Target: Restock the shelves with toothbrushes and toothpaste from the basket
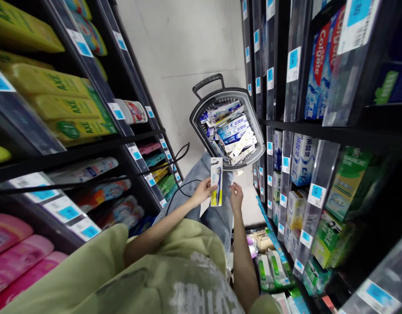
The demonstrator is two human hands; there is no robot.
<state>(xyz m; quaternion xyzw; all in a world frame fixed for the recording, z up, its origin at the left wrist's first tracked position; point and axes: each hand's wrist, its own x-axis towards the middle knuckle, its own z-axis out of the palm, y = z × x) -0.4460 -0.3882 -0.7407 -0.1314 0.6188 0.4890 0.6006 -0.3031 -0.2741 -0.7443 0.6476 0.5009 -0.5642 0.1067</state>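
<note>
1. The aisle is flanked by a left-hand shelf unit (73, 151), stocked with yellow AXE bottles (66, 104), and a right-hand shelf unit (338, 133), where Colgate toothpaste boxes (318, 65) are displayed.
2. Between the units, beyond both hands, a grey-and-black shopping basket (260, 148) is seen, filled with a jumble of cartons, among them blue-and-white toothpaste boxes (235, 131).
3. A blister-packed toothbrush (217, 174) is held lengthwise above the lap, its top overlapping the basket's near rim in view.
4. The pack's left edge is gripped by the left hand (204, 192), with the fingers closed on it.
5. The right hand (236, 197) is held just right of the pack, fingers curled; whether anything is pinched there cannot be told.
</note>
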